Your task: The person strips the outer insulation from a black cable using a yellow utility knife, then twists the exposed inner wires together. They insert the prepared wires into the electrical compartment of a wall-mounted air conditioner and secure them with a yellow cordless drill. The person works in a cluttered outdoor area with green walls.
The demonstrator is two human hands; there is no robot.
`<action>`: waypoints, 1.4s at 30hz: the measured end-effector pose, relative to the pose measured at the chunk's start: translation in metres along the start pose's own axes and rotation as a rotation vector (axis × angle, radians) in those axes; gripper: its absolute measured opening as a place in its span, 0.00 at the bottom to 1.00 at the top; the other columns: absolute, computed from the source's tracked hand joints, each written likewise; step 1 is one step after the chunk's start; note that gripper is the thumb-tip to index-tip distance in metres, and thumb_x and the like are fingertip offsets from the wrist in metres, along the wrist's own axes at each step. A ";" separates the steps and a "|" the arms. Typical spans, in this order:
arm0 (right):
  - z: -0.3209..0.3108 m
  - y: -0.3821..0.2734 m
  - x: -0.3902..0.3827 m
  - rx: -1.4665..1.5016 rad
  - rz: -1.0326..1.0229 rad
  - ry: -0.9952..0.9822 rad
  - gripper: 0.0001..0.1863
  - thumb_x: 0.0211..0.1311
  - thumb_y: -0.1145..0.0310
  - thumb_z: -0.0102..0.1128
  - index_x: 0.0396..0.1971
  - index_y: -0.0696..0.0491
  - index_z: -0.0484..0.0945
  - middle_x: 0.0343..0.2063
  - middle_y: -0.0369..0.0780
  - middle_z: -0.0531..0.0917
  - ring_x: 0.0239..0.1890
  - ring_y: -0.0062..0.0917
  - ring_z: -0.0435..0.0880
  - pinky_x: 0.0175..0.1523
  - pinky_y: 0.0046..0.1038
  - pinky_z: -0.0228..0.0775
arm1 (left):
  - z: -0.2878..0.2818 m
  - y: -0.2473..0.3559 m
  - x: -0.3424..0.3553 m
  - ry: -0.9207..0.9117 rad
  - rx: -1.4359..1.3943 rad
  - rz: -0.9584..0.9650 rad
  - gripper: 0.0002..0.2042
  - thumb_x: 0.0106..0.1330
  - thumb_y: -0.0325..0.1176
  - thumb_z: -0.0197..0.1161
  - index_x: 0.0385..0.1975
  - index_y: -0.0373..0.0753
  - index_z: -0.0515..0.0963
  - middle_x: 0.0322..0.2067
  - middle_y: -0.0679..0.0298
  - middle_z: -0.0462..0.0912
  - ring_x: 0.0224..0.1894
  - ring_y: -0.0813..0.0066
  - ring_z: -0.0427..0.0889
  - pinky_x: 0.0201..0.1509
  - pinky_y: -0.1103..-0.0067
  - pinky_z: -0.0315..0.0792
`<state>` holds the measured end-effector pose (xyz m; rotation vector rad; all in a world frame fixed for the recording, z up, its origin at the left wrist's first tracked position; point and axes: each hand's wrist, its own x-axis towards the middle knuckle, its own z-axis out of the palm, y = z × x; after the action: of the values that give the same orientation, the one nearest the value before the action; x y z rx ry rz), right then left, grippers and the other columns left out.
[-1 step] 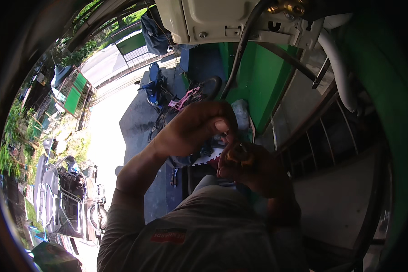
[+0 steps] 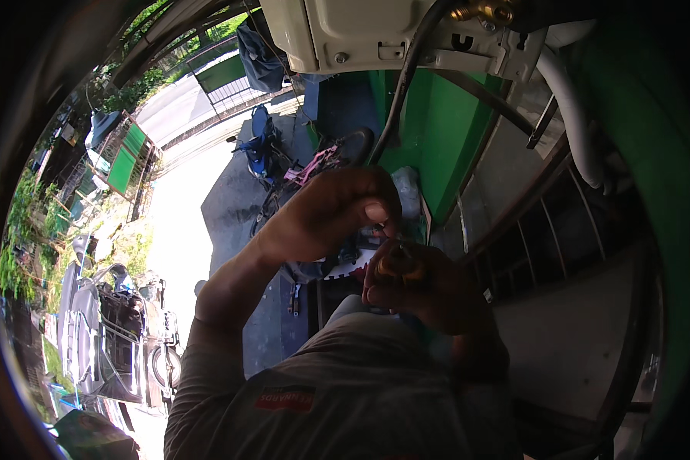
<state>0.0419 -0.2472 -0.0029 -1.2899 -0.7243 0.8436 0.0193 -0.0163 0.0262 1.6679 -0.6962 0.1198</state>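
My left hand (image 2: 333,211) is raised in front of my chest, thumb and fingers pinched together. A tiny thin bit shows at its fingertips, too small and dark to name. Close against it, my right hand (image 2: 429,287) is closed round a tool with orange-yellow handles (image 2: 400,265), which looks like a pair of pliers. Its dark tip points up toward the left fingertips. Shadow hides most of the jaws, and I cannot tell whether they touch what the left hand pinches.
Overhead hangs a cream metal unit (image 2: 360,34) with brass valve fittings (image 2: 491,11), a black cable (image 2: 403,92) and a white wrapped pipe (image 2: 575,115). Below are a blue motorbike (image 2: 262,149) and a pink-framed bicycle (image 2: 314,165). Window bars (image 2: 548,230) stand at the right.
My right hand has shifted slightly left and turned, bringing the orange-yellow handles more upright. The left hand stays nearly where it was.
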 end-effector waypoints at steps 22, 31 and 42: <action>-0.020 0.064 0.042 0.323 0.011 -0.255 0.14 0.73 0.65 0.72 0.49 0.55 0.79 0.41 0.37 0.87 0.44 0.20 0.86 0.51 0.28 0.79 | -0.004 0.006 0.016 -0.049 0.459 -0.236 0.06 0.76 0.30 0.67 0.39 0.33 0.84 0.34 0.61 0.86 0.38 0.75 0.85 0.44 0.75 0.77; -0.035 0.056 0.045 -0.028 -0.001 -0.161 0.11 0.77 0.62 0.68 0.41 0.54 0.80 0.33 0.34 0.85 0.37 0.16 0.84 0.46 0.28 0.75 | 0.002 0.015 0.018 -0.028 0.549 -0.287 0.06 0.75 0.26 0.64 0.38 0.29 0.82 0.36 0.53 0.89 0.44 0.64 0.93 0.47 0.69 0.83; -0.016 0.041 0.038 -0.511 -0.304 0.368 0.09 0.76 0.67 0.65 0.44 0.56 0.78 0.37 0.44 0.85 0.39 0.37 0.87 0.43 0.38 0.76 | 0.014 0.011 0.027 0.139 0.527 -0.267 0.13 0.83 0.34 0.55 0.39 0.32 0.80 0.34 0.58 0.86 0.40 0.70 0.87 0.47 0.74 0.78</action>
<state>0.0702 -0.2201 -0.0459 -1.6757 -0.8386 0.1610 0.0317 -0.0396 0.0445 2.2170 -0.3442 0.2411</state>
